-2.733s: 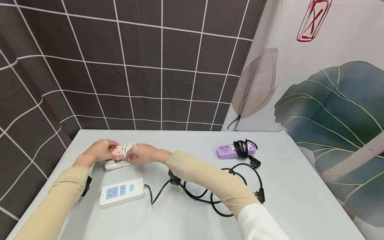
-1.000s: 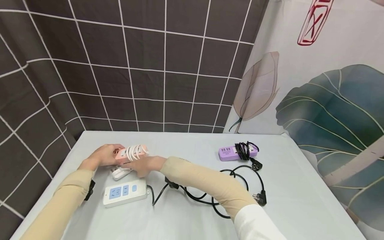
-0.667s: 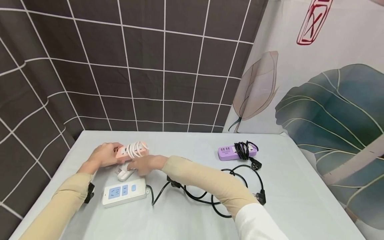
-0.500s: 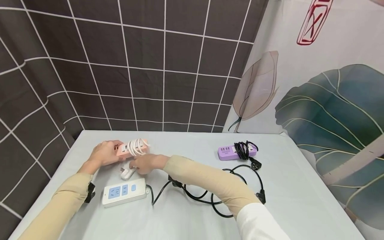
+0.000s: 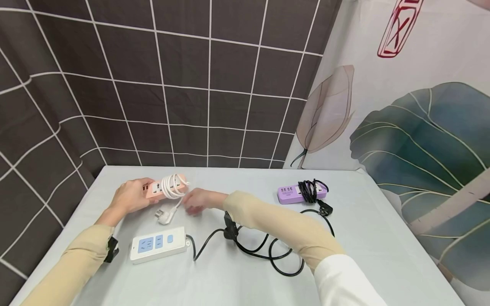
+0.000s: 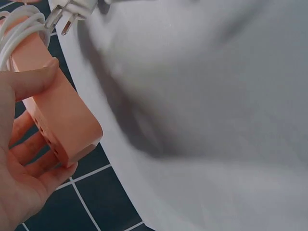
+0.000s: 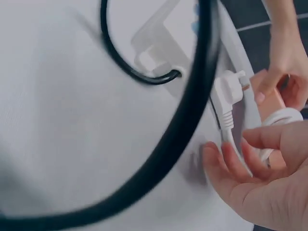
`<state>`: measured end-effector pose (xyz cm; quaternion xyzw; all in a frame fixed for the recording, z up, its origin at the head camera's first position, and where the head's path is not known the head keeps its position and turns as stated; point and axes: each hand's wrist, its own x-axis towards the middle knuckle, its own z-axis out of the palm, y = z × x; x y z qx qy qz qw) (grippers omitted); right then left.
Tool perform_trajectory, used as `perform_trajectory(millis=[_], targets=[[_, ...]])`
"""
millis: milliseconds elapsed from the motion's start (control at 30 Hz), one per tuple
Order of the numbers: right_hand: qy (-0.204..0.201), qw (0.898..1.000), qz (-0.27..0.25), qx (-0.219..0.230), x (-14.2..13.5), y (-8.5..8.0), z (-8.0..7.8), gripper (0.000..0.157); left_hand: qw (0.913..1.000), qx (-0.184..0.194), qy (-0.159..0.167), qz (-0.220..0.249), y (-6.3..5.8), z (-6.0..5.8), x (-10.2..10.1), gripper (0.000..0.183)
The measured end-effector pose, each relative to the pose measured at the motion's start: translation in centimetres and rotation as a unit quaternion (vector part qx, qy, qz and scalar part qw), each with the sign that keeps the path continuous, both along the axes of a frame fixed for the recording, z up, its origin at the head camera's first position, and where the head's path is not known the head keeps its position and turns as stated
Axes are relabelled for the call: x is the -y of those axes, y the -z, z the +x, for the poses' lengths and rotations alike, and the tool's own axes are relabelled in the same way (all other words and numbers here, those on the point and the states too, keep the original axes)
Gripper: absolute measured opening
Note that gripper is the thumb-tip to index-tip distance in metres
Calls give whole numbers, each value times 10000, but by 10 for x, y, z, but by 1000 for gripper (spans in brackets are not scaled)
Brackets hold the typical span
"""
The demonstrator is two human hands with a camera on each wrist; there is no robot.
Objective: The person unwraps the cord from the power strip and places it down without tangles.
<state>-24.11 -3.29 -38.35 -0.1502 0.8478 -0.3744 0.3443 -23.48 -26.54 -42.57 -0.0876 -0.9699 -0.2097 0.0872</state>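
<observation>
Gripping the pink power strip (image 5: 154,190) by one end, near the table's (image 5: 383,238) far left corner, the left hand (image 5: 130,196) sets thumb against fingers. Right hand (image 5: 199,199) just beside the trailing white cord (image 5: 177,206), fingers bent, parted, contact hard to tell! Boxed red X-like mark (image 5: 400,28) behind, on hanging cloth (image 5: 367,38). Left arm (image 5: 72,255) reaches forward; right forearm (image 5: 275,225) angles leftward.

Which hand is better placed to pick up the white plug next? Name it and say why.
Probably the right hand: its fingers look free, close to the white plug. The left hand already grips the pink power strip.
</observation>
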Motion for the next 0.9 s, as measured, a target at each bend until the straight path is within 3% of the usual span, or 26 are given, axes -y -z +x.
perform_trajectory(millis=[100,233,433,633,900], targets=[[1292,9850,-527,1012,12,21,-18,23,10000,-45,6,27,1,1,1,62],[2069,9606,-1158,1449,20,37,-30,27,9999,-119,25,38,0,2,1,61],[2334,9527,-1513,1221,27,48,-35,43,9999,-113,33,89,-2,4,-1,59],[2529,9498,-1466,1115,28,52,-34,34,9999,-105,41,115,-2,3,1,62],[2697,9400,-1576,1372,27,48,-35,30,9998,-84,9,204,1,0,0,62]])
